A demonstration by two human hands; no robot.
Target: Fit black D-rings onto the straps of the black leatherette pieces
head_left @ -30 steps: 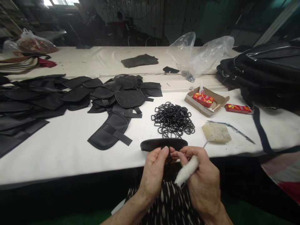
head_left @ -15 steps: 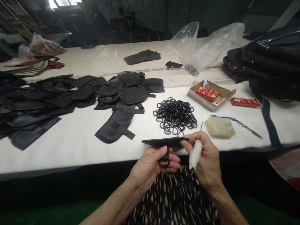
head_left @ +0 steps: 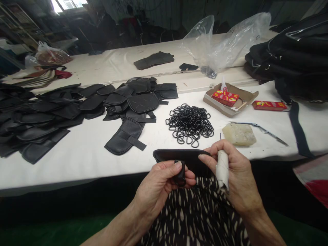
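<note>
The left hand point(head_left: 160, 179) pinches a black strap point(head_left: 180, 173) between thumb and fingers. Just beyond those fingers, the right hand point(head_left: 237, 172) pinches the edge of a black panel point(head_left: 176, 155), also holding a white-wrapped tool point(head_left: 222, 171); black rings point(head_left: 189, 121) lie heaped farther off.

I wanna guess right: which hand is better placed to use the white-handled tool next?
Probably the right hand: it holds the white-handled tool, while the left hand pinches the black strap.
</note>
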